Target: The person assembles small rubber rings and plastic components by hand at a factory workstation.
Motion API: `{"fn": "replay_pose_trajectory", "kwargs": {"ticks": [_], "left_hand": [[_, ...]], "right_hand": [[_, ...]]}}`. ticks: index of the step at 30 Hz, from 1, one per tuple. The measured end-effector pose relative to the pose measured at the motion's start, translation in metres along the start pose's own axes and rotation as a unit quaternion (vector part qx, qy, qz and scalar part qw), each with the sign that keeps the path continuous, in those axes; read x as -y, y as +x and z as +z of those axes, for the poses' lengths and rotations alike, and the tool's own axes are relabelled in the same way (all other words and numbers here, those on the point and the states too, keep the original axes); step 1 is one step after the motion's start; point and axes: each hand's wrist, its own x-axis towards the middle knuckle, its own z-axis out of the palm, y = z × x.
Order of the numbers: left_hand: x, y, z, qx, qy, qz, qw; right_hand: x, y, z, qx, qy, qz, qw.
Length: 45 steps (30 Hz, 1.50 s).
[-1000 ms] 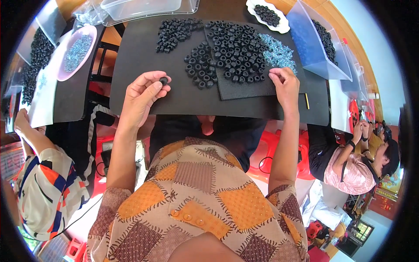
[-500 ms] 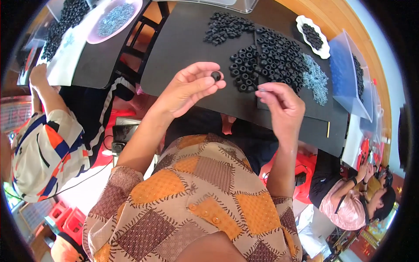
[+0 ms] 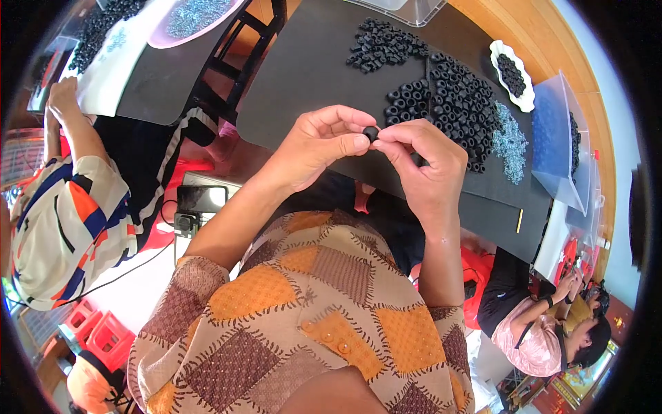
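Now that the right hand [image 3: 424, 162] has been brought over from the tabletop [image 3: 310, 76], a small black ring [image 3: 371, 132] is pinched between the fingers [image 3: 358, 143] of both hands, the left hand [image 3: 318, 141] meeting it from the other side.

Small black rubber ring [image 3: 370, 132], round, matte, dark hole side partly visible. Held up off the table, pinched between left hand [image 3: 318, 146] thumb and forefinger on its left and right hand [image 3: 422, 162] fingertips on its right. Both hands touch it; most of its body hidden by fingers, only a small dark part shows. Sits in mid-scene, above near edge of black table mat [image 3: 310, 76]. Tilt can't be told. Same kind of piece as the black rings [image 3: 452, 103] lying loose in a spread farther off and to the right on the mat, well apart from it.
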Motion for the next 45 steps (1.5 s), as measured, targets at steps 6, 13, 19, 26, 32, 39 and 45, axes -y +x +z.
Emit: {"fn": "replay_pose_trajectory", "kwargs": {"ticks": [6, 13, 19, 26, 32, 39, 45], "left_hand": [[-0.008, -0.004, -0.002, -0.01, -0.046, -0.015, 0.999], [-0.019, -0.011, -0.018, -0.045, -0.123, 0.003, 0.991], [-0.02, -0.013, -0.026, -0.028, -0.164, 0.012, 0.986], [-0.019, -0.012, -0.029, -0.008, -0.174, 0.013, 0.985], [-0.019, -0.013, -0.03, -0.002, -0.189, 0.015, 0.982], [-0.018, -0.018, -0.026, -0.016, -0.165, 0.012, 0.986], [-0.013, -0.018, -0.022, -0.008, -0.129, 0.012, 0.992]], "right_hand": [[-0.003, 0.007, 0.009, 0.031, 0.066, 0.062, 0.995], [-0.01, 0.03, 0.02, 0.018, 0.018, -0.042, 0.999], [-0.078, 0.078, 0.001, 0.05, -0.168, 0.015, 0.984], [-0.103, 0.094, 0.01, 0.1, -0.292, -0.012, 0.951], [-0.085, 0.085, 0.004, 0.089, -0.184, 0.023, 0.979], [-0.008, 0.022, 0.008, 0.073, 0.185, 0.161, 0.967], [-0.001, 0.002, 0.02, 0.037, 0.209, 0.073, 0.974]]}}
